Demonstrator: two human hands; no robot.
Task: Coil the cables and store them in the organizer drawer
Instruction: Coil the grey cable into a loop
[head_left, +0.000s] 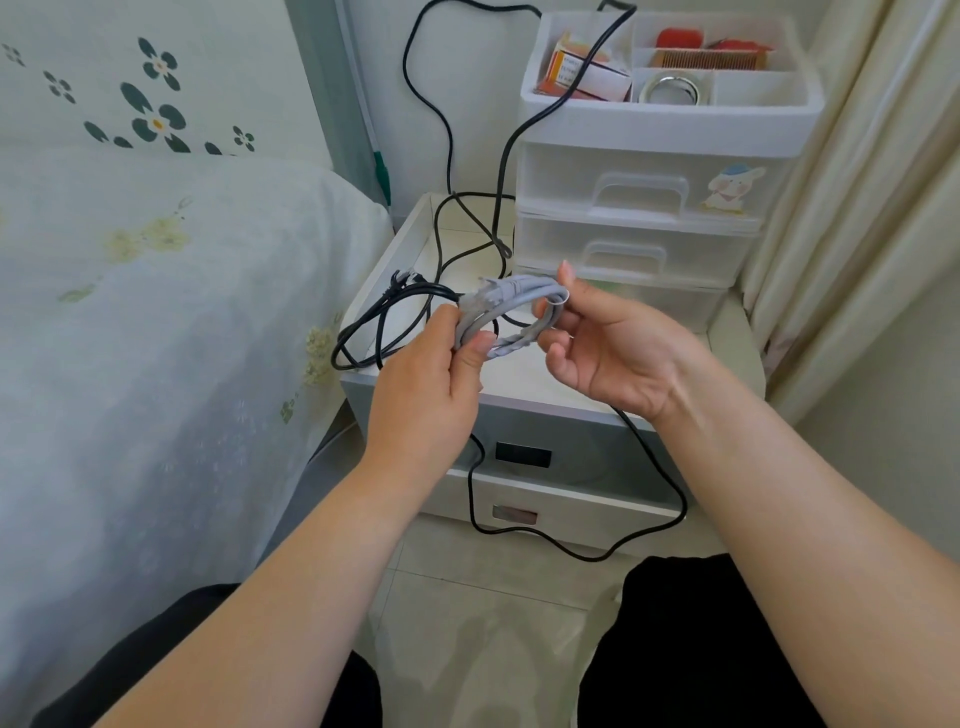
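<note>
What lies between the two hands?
In the head view, the coiled grey cable spans the gap: the left hand grips one end of the coil, and the right hand holds the other.

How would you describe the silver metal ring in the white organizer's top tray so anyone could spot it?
Find the white plastic drawer organizer standing on the white nightstand beside the bed. Its open top tray is split into compartments; the shiny silver metal ring lies in the front middle one. It is the only round, reflective item there, beside the orange and white box.
</note>
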